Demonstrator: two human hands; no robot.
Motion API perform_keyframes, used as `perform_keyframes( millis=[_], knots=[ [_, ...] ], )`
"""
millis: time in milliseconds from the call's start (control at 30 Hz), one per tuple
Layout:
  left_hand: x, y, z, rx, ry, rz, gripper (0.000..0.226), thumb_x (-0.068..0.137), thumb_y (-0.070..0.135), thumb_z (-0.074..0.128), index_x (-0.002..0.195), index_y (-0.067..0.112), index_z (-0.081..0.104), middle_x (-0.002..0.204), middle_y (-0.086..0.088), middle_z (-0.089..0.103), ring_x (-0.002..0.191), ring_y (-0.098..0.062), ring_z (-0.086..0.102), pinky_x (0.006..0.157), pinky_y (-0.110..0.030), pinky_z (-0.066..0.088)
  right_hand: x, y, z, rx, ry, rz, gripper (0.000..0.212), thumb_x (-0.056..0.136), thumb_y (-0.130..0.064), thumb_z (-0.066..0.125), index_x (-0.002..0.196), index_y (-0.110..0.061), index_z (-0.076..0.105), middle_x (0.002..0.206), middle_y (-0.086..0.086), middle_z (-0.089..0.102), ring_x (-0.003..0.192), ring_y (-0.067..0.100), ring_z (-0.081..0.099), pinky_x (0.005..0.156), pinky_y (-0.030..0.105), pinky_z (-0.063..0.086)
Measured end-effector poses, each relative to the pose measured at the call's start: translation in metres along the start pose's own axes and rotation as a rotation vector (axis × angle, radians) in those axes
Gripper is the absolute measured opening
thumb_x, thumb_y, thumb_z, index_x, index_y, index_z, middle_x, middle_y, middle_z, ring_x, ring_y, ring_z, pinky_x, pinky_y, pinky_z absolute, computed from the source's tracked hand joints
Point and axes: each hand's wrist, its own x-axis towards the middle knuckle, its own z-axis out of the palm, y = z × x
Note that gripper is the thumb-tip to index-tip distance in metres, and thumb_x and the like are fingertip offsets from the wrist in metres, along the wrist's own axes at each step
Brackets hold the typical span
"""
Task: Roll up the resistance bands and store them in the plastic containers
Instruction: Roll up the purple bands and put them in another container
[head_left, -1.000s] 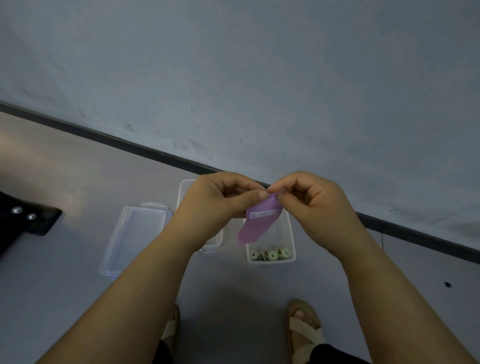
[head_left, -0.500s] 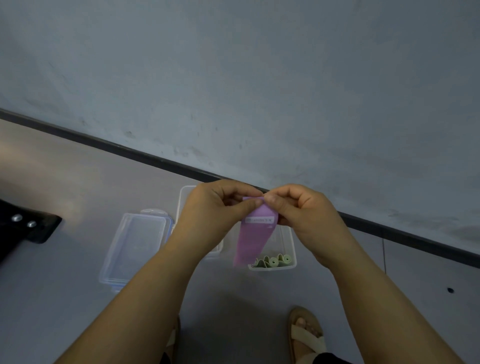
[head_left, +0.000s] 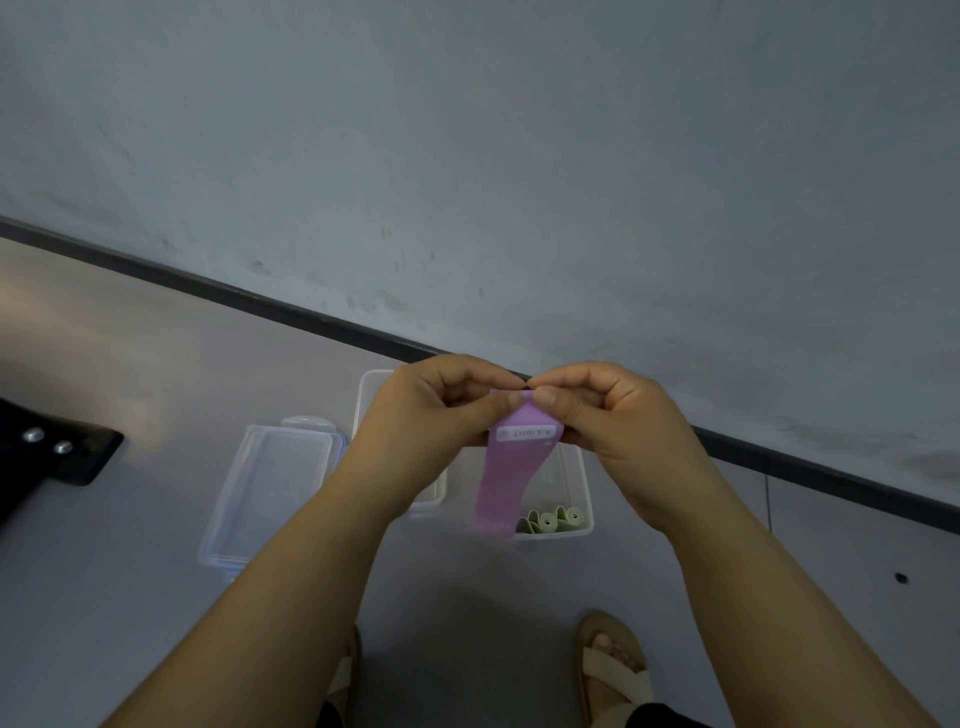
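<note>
A purple resistance band (head_left: 501, 478) with a white label hangs in the air above the floor. My left hand (head_left: 426, 421) and my right hand (head_left: 608, 421) both pinch its top edge, thumbs nearly meeting. Below the band a clear plastic container (head_left: 581, 483) on the floor holds several rolled green bands (head_left: 553, 519). A second clear container (head_left: 370, 395) stands to its left, mostly hidden by my left hand.
A clear lid (head_left: 270, 493) lies on the grey floor left of the containers. A black object with metal studs (head_left: 52, 457) sits at the far left. A dark baseboard (head_left: 260, 304) runs along the wall. My sandalled feet (head_left: 613, 670) are at the bottom.
The band has straightened and now hangs lower from its top edge. Both hands have drawn closer together at the top of the band.
</note>
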Motion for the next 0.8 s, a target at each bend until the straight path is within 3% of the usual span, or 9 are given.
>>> perform_keyframes(
  millis=[133,300,433,600,800],
  knots=[
    [-0.0001,-0.0011,-0.0010,0.011,0.002,-0.005,0.009,0.080,0.012,0.068,0.085,0.019,0.071,0.081,-0.001,0.074,0.079,-0.019,0.070,0.072,-0.032,0.059,0.0000,0.0000,-0.0006,-0.003,-0.005,-0.002,0.008,0.079,-0.019,0.066,0.081,-0.026,0.068,0.080,-0.004,0.074,0.079,0.011,0.070,0.070,0.021,0.057],
    [-0.0001,-0.0008,-0.0006,0.015,0.002,-0.018,0.009,0.077,0.014,0.070,0.085,0.017,0.072,0.079,-0.001,0.074,0.077,-0.019,0.070,0.072,-0.033,0.059,-0.0006,0.0004,-0.0010,-0.050,0.006,-0.030,0.014,0.080,-0.017,0.066,0.077,-0.030,0.068,0.078,-0.008,0.072,0.079,0.009,0.068,0.071,0.020,0.056],
    [0.0000,-0.0012,0.0004,0.024,0.023,-0.008,0.011,0.077,0.014,0.070,0.083,0.023,0.070,0.071,0.009,0.073,0.070,-0.009,0.070,0.063,-0.021,0.057,-0.0010,0.0004,-0.0004,-0.091,-0.004,-0.056,0.013,0.078,-0.018,0.068,0.077,-0.031,0.068,0.079,-0.012,0.072,0.080,0.007,0.067,0.073,0.019,0.055],
    [0.0002,-0.0007,0.0017,0.079,0.068,0.033,0.015,0.077,0.014,0.070,0.079,0.029,0.069,0.068,0.017,0.069,0.068,0.000,0.067,0.060,-0.013,0.054,-0.0003,0.0013,0.0013,-0.055,0.013,-0.028,0.011,0.080,-0.020,0.066,0.085,-0.030,0.065,0.084,0.001,0.072,0.081,0.013,0.069,0.075,0.025,0.057],
    [-0.0007,0.0005,0.0019,0.128,0.071,0.085,0.018,0.077,0.013,0.071,0.077,0.030,0.069,0.072,0.017,0.068,0.066,0.002,0.064,0.061,-0.010,0.051,0.0002,0.0002,0.0033,-0.077,0.014,-0.011,0.005,0.083,-0.022,0.063,0.080,-0.025,0.067,0.075,-0.007,0.072,0.073,0.006,0.068,0.067,0.015,0.054]
  ],
)
